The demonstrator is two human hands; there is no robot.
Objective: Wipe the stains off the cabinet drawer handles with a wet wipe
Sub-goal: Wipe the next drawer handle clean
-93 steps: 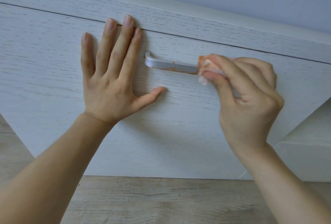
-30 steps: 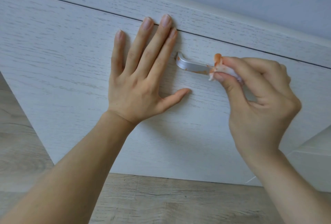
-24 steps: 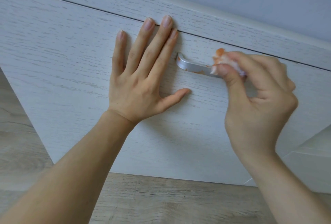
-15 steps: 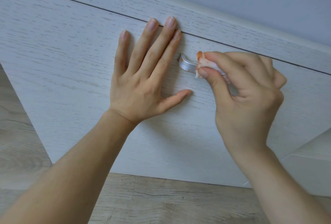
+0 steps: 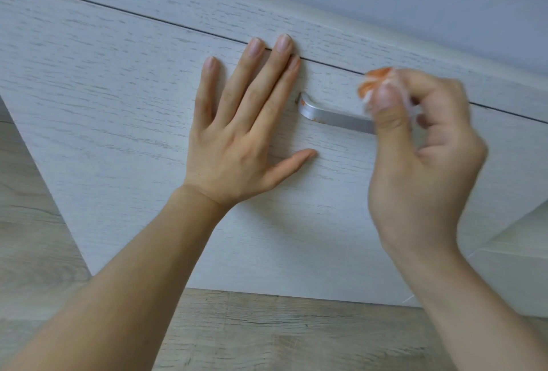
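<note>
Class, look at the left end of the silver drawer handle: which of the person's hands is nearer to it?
Left. The left hand lies flat on the drawer front, fingers just beside the handle end. The right hand, pinching the wipe, is further along the bar.

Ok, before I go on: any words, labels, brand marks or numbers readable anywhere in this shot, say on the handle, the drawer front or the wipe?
None. No text, label, brand mark or number shows in this view.
The silver metal drawer handle: bare metal with small orange specks, no engraving visible.
The white wood-grain drawer front: grain only.
The orange-stained white wet wipe pinched in the right hand: motion-blurred, no print discernible.
</note>
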